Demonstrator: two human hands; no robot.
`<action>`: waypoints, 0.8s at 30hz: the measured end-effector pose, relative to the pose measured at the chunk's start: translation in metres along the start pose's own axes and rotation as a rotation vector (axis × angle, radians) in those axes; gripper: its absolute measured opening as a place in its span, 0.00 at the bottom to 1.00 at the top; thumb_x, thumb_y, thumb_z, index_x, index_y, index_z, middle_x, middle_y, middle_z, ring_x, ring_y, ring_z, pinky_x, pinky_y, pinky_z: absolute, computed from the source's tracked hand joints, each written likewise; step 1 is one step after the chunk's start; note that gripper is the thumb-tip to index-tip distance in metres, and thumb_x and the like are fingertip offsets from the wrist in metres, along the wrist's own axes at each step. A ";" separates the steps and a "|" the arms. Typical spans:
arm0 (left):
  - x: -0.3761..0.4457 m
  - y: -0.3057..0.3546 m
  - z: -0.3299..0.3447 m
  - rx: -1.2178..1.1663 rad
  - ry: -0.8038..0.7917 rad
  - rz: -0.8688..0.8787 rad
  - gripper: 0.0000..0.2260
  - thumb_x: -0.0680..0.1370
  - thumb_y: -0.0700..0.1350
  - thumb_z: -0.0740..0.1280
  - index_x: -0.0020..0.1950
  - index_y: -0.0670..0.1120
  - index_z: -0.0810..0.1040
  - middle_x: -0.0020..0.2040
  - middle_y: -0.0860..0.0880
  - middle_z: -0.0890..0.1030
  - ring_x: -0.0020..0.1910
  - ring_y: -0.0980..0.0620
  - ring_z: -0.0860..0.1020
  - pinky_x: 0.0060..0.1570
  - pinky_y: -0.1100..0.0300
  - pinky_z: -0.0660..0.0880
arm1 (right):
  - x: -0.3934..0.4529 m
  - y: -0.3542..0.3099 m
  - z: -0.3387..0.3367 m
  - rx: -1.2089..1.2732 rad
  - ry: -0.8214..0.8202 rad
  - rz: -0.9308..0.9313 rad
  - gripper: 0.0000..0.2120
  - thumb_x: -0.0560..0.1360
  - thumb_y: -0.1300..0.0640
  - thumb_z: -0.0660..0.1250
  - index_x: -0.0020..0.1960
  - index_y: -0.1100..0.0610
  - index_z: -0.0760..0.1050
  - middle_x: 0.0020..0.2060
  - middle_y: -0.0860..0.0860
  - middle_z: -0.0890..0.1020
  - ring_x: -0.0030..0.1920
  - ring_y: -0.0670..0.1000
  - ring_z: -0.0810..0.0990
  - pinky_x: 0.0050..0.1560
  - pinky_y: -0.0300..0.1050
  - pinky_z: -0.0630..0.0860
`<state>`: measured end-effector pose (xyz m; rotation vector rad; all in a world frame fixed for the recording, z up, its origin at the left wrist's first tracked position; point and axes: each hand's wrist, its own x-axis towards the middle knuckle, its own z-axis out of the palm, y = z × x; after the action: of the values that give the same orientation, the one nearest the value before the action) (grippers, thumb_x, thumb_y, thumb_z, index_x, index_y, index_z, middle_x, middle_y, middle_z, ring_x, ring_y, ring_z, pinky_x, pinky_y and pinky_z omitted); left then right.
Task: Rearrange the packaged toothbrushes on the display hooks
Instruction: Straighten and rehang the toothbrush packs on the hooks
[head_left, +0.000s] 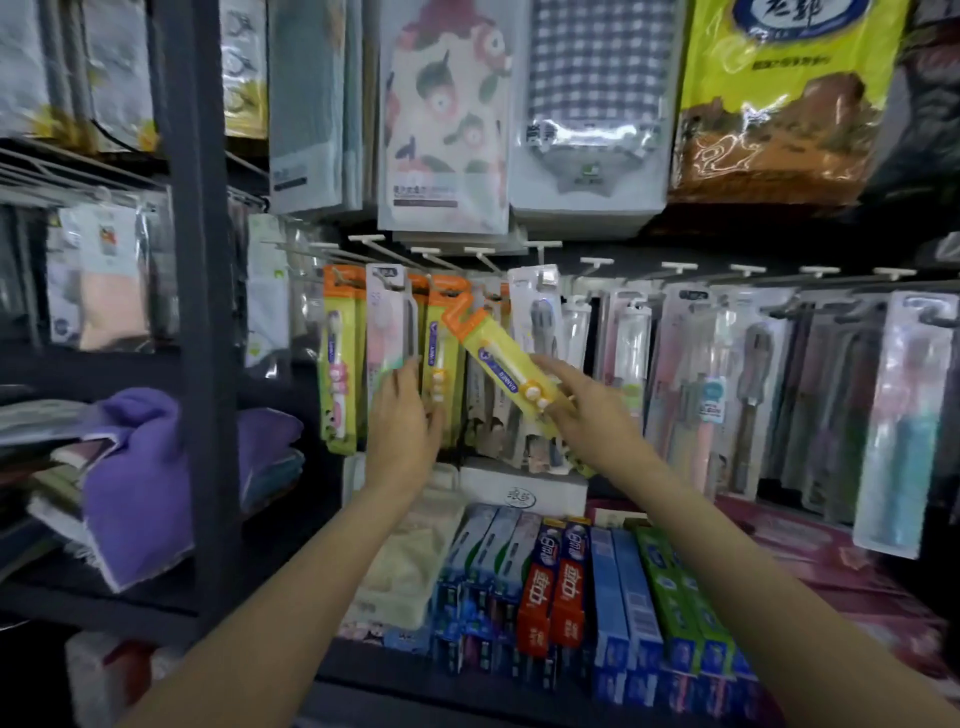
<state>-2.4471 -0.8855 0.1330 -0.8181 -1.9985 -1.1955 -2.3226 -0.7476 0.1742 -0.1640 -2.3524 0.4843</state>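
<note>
Between the right hand's (582, 410) fingers, a yellow toothbrush pack (506, 358) is tilting, its orange top nearing the hooks (441, 283), seemingly unhung; left hand (402, 415), fingers relaxed, is steadying hanging packs (387, 332).

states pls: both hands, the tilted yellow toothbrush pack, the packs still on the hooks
Left hand: fingers straight, touching the hanging packs.
Right hand: holds the lower end of the tilted pack.
Tilted yellow pack: slanted, orange top up by the hooks; whether hooked, unclear.
Orange-topped pack: hanging upright on its hook.
</note>
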 end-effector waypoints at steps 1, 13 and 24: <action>0.005 -0.008 -0.010 0.026 0.026 -0.010 0.21 0.76 0.37 0.65 0.68 0.38 0.66 0.60 0.38 0.71 0.60 0.41 0.69 0.57 0.54 0.65 | 0.009 -0.008 0.008 -0.012 -0.030 0.007 0.24 0.78 0.63 0.60 0.72 0.49 0.63 0.58 0.56 0.78 0.49 0.56 0.78 0.39 0.43 0.72; 0.031 -0.060 -0.051 0.098 0.035 -0.156 0.24 0.76 0.41 0.65 0.69 0.39 0.63 0.64 0.38 0.67 0.62 0.40 0.66 0.60 0.50 0.65 | 0.041 -0.048 0.077 0.454 0.174 0.326 0.20 0.78 0.67 0.58 0.69 0.55 0.65 0.57 0.54 0.77 0.45 0.50 0.74 0.33 0.38 0.69; 0.035 -0.092 -0.040 -0.048 -0.116 -0.254 0.28 0.74 0.42 0.68 0.70 0.39 0.60 0.62 0.37 0.70 0.59 0.37 0.71 0.54 0.45 0.71 | 0.057 -0.077 0.120 0.184 0.131 0.163 0.13 0.76 0.59 0.65 0.60 0.62 0.70 0.51 0.55 0.76 0.50 0.52 0.76 0.54 0.47 0.75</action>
<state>-2.5308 -0.9516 0.1300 -0.6845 -2.2271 -1.3697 -2.4447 -0.8396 0.1593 -0.2939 -2.1633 0.7427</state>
